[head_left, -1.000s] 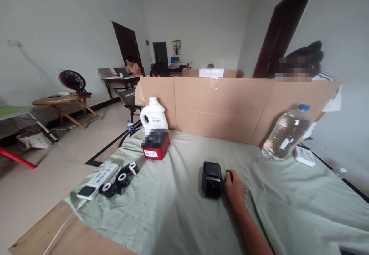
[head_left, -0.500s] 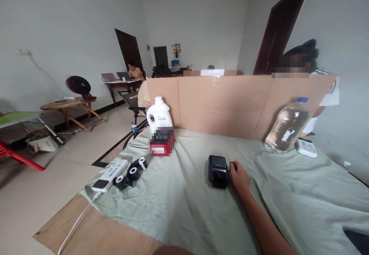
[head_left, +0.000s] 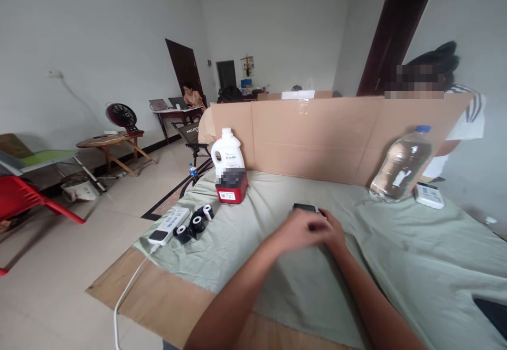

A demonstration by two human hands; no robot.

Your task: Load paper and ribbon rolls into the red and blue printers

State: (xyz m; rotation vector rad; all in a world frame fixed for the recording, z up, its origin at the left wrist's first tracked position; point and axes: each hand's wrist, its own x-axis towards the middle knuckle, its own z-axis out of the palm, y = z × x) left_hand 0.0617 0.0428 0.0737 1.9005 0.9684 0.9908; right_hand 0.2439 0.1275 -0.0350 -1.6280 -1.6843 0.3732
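A small black boxy device, which looks like a portable printer, rests on the green cloth. Only its far top edge shows, as my hands cover the rest. My left hand reaches across its near side. Motion smears those fingers, so their grip cannot be made out. Close against the device's right side is my right hand, its fingers curled. The left hand partly hides them, and what they hold, if anything, is hidden.
Three black rolls with white cores lie left, beside a white power strip with a cable. Farther back stand a red box, a white jug, a cardboard screen and a large water bottle. A person sits behind the screen.
My left hand has come in from below and now lies over the black device, which was fully visible before. My right hand stays beside it. The view has shifted slightly.
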